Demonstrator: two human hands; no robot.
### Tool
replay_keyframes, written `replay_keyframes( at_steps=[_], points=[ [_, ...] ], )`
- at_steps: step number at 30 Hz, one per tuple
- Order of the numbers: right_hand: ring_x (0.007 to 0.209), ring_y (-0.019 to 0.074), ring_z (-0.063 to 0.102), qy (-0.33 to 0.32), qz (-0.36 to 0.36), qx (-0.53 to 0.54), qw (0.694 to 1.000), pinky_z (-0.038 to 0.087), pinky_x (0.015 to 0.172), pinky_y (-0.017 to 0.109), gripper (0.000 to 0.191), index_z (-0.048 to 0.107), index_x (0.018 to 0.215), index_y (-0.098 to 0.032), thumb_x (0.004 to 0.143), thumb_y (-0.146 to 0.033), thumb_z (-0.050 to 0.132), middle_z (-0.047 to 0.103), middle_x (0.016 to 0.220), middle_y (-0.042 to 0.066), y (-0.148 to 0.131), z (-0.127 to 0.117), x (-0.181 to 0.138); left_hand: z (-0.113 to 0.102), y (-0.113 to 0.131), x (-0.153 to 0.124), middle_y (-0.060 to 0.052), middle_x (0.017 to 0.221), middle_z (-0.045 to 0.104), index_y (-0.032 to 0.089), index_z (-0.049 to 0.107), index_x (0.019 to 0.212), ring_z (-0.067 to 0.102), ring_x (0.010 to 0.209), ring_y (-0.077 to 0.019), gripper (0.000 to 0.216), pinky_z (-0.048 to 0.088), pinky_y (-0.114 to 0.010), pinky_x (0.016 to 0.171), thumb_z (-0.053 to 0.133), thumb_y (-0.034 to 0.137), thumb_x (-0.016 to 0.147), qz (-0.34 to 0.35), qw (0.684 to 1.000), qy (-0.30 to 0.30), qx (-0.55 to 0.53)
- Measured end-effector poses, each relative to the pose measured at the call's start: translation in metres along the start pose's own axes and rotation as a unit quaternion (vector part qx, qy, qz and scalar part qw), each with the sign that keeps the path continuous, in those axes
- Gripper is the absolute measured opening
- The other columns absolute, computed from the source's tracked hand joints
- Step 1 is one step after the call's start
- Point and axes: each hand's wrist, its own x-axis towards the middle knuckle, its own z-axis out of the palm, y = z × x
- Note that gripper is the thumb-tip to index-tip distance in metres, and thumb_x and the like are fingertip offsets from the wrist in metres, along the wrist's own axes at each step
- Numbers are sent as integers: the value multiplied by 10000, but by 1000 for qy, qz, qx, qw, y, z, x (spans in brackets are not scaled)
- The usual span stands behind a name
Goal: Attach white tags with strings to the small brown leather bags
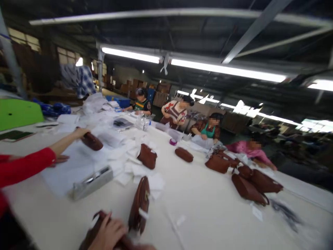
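Note:
At the bottom edge, my left hand (110,233) has its fingers wrapped over a brown leather bag (90,238), whose lower part is cut off by the frame. Only a sliver of what looks like my right hand (144,247) shows beside it; its fingers are hidden. Just right of the held bag, a second brown bag (139,205) stands on edge, with a zip and a white tag. A grey tape dispenser (92,182) sits farther left on the white table (179,194).
At the left, a co-worker's red sleeve (31,168) reaches in, one hand on a brown pouch (92,141). White paper sheets (140,170) lie around another brown bag (147,156). Several brown bags (247,189) are piled at right. Several people work along the far side.

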Motion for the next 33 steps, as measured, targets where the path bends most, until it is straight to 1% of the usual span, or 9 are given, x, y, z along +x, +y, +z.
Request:
replay_keyframes(
  at_steps=[2,5,10,14,18,23,26,29,33],
  points=[
    [694,149,558,26,30,54,998,484,673,301,332,643,853,-166,697,-434,762,613,752,-34,25,27,-18,1,1,-7,-39,1152,684,340,627,1172,595,1130,-276,427,278,-638,1136,639,233,758,-10,992,-125,-8],
    [625,113,480,45,63,121,990,400,628,259,247,620,805,-172,678,-354,729,524,648,-69,46,47,-41,1,3,-4,-100,1220,633,233,564,1249,517,1221,-274,440,142,-639,1174,629,229,813,-17,981,-195,0],
    [727,149,521,67,65,141,986,401,710,279,141,634,746,-177,717,-309,675,596,708,-28,41,32,-65,-5,8,8,-85,1187,632,228,555,1226,525,1177,-263,433,136,-625,1163,675,235,810,-8,978,-208,17],
    [718,161,526,83,75,153,982,388,701,292,228,588,721,-178,779,-397,612,599,707,-10,40,27,-75,-6,9,12,-80,1175,632,214,556,1214,528,1164,-257,447,131,-612,1161,705,237,793,-6,977,-212,24],
    [690,138,492,86,90,228,966,365,665,270,322,513,717,-186,734,-466,670,550,694,-28,50,32,-79,-4,10,13,-89,1206,622,206,541,1242,516,1189,-258,464,124,-599,1168,696,261,808,-12,976,-218,23],
    [874,194,572,67,135,294,944,444,697,293,396,517,797,-195,731,-552,676,595,878,27,52,29,-84,-6,12,11,-79,1212,622,216,547,1230,512,1202,-248,437,130,-575,1181,678,260,816,-16,978,-208,28],
    [784,178,563,63,118,249,959,393,610,263,390,555,870,-197,718,-530,691,578,805,-2,49,25,-86,-10,20,10,-95,1220,612,210,535,1237,503,1215,-267,438,146,-594,1176,642,210,812,-19,975,-213,53],
    [695,154,486,105,91,150,979,368,632,280,396,591,914,-200,672,-482,729,542,714,-43,45,22,-88,-10,40,10,-131,1311,554,199,474,1305,446,1292,-292,559,149,-607,1178,548,73,765,15,974,-217,66],
    [915,223,542,141,70,97,983,425,826,325,480,583,1005,-208,609,-399,776,626,962,-1,37,23,-89,6,78,10,-103,1283,580,206,465,1302,433,1320,-257,547,142,-562,1204,467,43,779,93,961,-261,-19]
  ],
)
